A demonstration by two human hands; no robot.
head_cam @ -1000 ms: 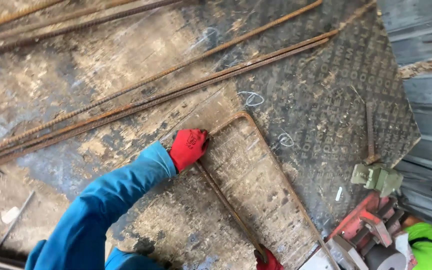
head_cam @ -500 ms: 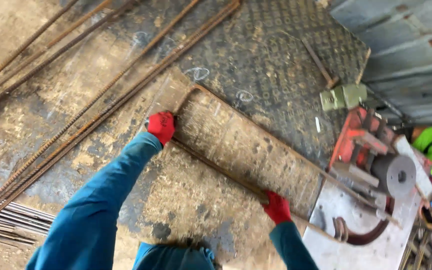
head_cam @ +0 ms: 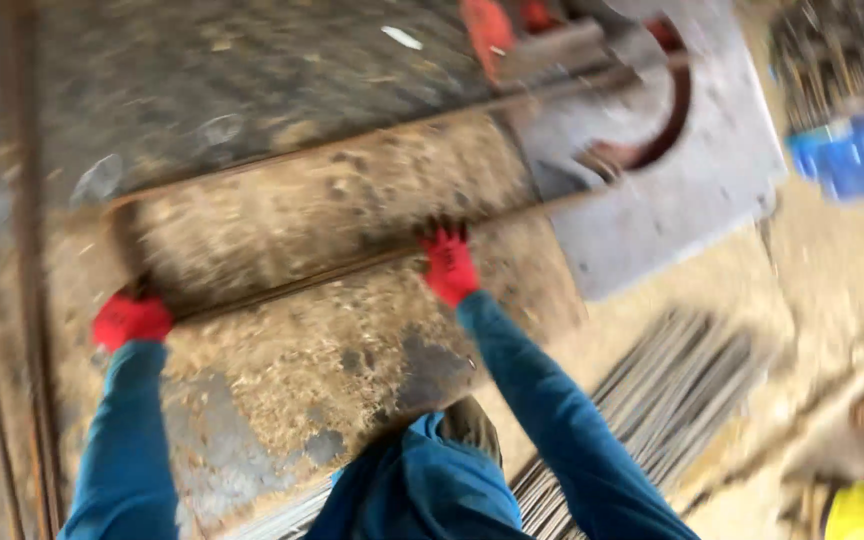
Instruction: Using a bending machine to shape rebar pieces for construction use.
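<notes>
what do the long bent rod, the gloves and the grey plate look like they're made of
Bent rod: probably steel bar, dull brown and rusty-looking; blur hides any ribbing. Gloves on the left hand and right hand: bright red, matte, likely coated fabric, though the weave is not visible. Grey plate: flat, pale, straight-edged, seemingly sheet metal with a worn, scuffed finish.

packages: one blurred blue pack-like object [head_cam: 857, 150] at right edge, kind unclear | labels: none seen | signs: none | screens: none
</notes>
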